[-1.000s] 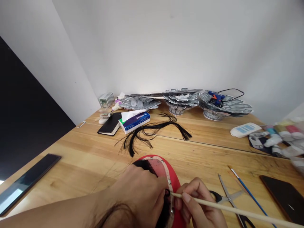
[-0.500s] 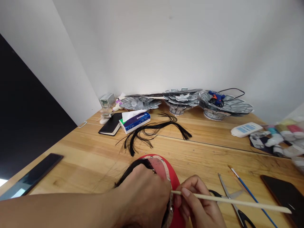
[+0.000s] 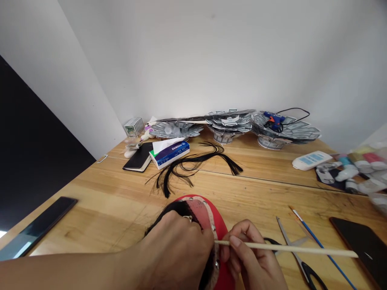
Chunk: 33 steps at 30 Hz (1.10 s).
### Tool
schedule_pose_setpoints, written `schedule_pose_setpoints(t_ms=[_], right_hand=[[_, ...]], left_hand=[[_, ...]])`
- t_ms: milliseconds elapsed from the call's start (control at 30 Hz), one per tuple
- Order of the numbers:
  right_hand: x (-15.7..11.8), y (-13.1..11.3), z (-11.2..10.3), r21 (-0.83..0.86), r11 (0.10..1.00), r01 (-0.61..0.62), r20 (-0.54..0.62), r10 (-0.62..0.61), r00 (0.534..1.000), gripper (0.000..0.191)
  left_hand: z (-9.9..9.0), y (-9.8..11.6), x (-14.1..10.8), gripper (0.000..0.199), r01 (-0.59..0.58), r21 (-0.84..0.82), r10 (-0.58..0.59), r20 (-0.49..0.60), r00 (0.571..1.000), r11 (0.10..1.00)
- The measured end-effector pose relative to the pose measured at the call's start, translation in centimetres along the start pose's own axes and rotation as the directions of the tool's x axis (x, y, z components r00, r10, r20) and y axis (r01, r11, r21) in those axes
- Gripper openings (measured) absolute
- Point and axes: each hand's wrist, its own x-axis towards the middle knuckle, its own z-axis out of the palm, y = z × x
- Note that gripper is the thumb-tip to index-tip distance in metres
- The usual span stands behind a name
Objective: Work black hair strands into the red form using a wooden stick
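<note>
Your right hand (image 3: 256,262) has its fingers (image 3: 238,243) pinched shut around a thin pale wooden stick (image 3: 290,249), whose near tip meets the studded trim of the red mask-like piece (image 3: 222,229) right in front of you on the table (image 3: 99,209). Your left hand (image 3: 178,253) lies curled over the left half of that piece, fingers closed down on the dark hair (image 3: 175,207) along its edge, pinning it in place. As I judge it, the stick is long and light, so a small twitch at your fingertips could swing the far end wide and let the tip skid off the trim; and if your left hand eases, the fine strands could spring loose, since they look slick and wiry. The red piece reads as smooth, rounded and rigid, with a paler band set with small metal studs. Just beside your right hand lie scissors (image 3: 294,251) with black handles and a slim blue-handled paintbrush (image 3: 317,245), near enough for the stick to knock. Further off, a loose bundle of black hair (image 3: 193,163) fans across the wood grain, near a blue tissue pack (image 3: 169,153) and a black notebook (image 3: 139,158).
</note>
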Motion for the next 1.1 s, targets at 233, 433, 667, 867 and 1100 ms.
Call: schedule_pose_setpoints(t_ms=[233,433,667,867,1100], right_hand=[[-0.1,-0.1,0.0,0.058,0.998,-0.006,0.025,0.005,1.0,0.035],[0.1,-0.2,0.1,0.074,0.997,-0.018,0.026,0.016,1.0,0.035],[0.1,-0.1,0.1,0.075,0.997,-0.02,0.026,0.018,1.0,0.036],[0.2,-0.2,0.1,0.061,0.998,-0.001,0.043,-0.002,0.999,0.036],[0.3,-0.4,0.3,0.084,0.996,0.001,0.027,-0.004,1.0,0.04]], left_hand=[[-0.8,-1.1,0.8,0.016,-0.018,-0.039,0.017,-0.018,1.0,0.999],[-0.6,-1.0,0.2,0.009,-0.04,-0.082,0.038,-0.019,0.999,0.996],[-0.8,-1.0,0.2,0.006,-0.014,-0.065,0.014,0.003,1.0,0.998],[-1.5,-1.1,0.0,0.012,-0.085,0.01,0.084,0.043,0.996,0.996],[0.2,-1.3,0.0,0.013,-0.113,0.056,0.12,-0.146,0.982,0.992]])
